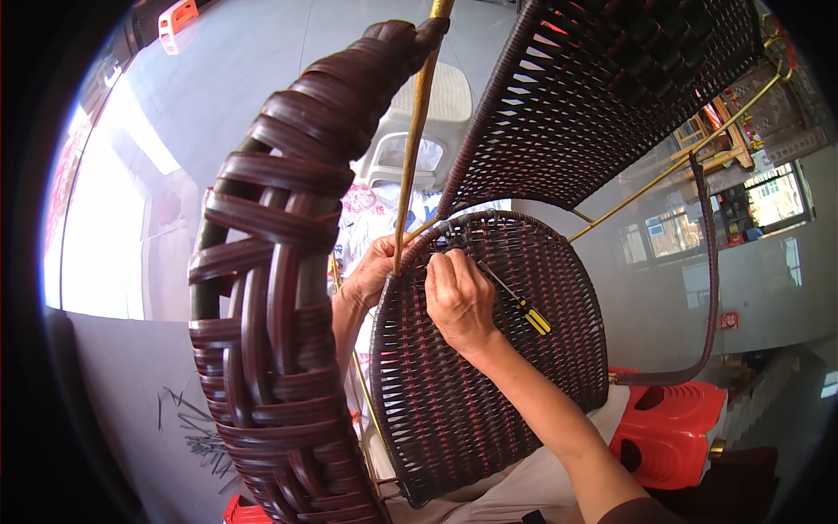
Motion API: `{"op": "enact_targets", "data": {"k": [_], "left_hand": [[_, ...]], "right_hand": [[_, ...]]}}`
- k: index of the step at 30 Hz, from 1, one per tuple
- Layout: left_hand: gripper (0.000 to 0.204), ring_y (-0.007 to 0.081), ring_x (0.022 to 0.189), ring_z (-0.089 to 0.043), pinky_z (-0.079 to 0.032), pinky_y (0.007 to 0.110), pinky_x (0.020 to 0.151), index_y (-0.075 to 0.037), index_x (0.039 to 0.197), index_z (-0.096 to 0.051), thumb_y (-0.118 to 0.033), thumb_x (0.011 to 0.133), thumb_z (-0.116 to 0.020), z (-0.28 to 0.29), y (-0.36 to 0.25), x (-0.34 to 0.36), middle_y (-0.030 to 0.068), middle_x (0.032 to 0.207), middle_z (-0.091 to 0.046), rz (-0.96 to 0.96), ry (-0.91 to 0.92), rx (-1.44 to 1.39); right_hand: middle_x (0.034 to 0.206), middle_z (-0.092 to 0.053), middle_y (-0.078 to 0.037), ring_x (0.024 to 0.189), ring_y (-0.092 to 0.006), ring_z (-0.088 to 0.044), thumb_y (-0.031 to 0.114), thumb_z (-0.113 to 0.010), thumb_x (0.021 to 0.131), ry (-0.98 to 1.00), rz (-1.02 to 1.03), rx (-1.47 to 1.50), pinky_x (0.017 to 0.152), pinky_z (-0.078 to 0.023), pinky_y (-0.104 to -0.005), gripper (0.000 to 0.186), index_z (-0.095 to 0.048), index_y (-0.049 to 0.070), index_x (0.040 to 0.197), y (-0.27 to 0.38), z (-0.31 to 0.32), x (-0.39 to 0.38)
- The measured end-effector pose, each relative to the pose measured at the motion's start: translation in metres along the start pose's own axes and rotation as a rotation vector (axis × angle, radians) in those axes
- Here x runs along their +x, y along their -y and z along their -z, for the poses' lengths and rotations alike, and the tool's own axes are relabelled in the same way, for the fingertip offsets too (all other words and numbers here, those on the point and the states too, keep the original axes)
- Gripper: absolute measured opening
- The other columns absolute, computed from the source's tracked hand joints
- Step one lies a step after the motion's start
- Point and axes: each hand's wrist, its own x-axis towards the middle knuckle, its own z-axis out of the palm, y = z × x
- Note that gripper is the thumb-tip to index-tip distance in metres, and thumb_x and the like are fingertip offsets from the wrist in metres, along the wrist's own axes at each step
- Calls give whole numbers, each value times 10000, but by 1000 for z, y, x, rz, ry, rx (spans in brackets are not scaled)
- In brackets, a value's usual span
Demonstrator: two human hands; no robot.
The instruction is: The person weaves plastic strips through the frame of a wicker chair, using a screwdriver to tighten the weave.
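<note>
Brown and rounded, one woven seat is topped by one screwdriver; right hand closed, grip obscured at left hand.

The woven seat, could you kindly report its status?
Left hand at seat edge, beside gold pole. Right hand curled over seat, fingertips hidden. Screwdriver on seat, close to right hand.

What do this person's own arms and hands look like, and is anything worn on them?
Both are bare human hands, with no gloves. The right hand shows no ring, its wrist no watch, and a dark brown sleeve leaves that forearm uncovered. The left hand is partly hidden, and no sleeve shows on that arm.
</note>
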Motion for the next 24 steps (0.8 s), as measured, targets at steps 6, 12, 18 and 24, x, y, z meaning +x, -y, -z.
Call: {"op": "enact_targets", "data": {"k": [6, 12, 18, 24], "left_hand": [[314, 10, 693, -485, -397, 152, 613, -22, 1073, -624, -206, 824, -678, -9, 1, -1, -70, 820, -582, 7, -4, -95], [320, 15, 678, -473, -388, 152, 578, -43, 1016, -616, -265, 801, -702, -2, 2, -3, -75, 822, -562, 52, -26, -33], [427, 46, 741, -519, -434, 179, 631, -23, 1036, -595, -350, 784, -707, 0, 2, -1, -27, 877, -592, 96, -9, 46], [280, 108, 826, -554, -440, 223, 776, 13, 1022, -595, -156, 801, -623, -6, -12, -9, 32, 925, -616, 188, 20, -360]], "right_hand": [[671, -486, -76, 586, -199, -552, -43, -573, 757, -61, 43, 25, 498, -491, -284, 51, -534, -10, 762, -7, -5, -4], [690, -511, -59, 570, -206, -544, 17, -635, 751, -120, -51, 244, 510, -458, -295, 65, -570, 21, 756, -9, -4, -5], [628, -554, -52, 539, -148, -545, 75, -636, 792, 86, -562, 644, 499, -418, -295, 111, -642, -21, 736, -19, 6, 3], [686, -647, -60, 568, -98, -591, 110, -646, 788, 443, -925, 954, 539, -495, -217, 126, -676, -11, 773, -37, 16, 32]]}}
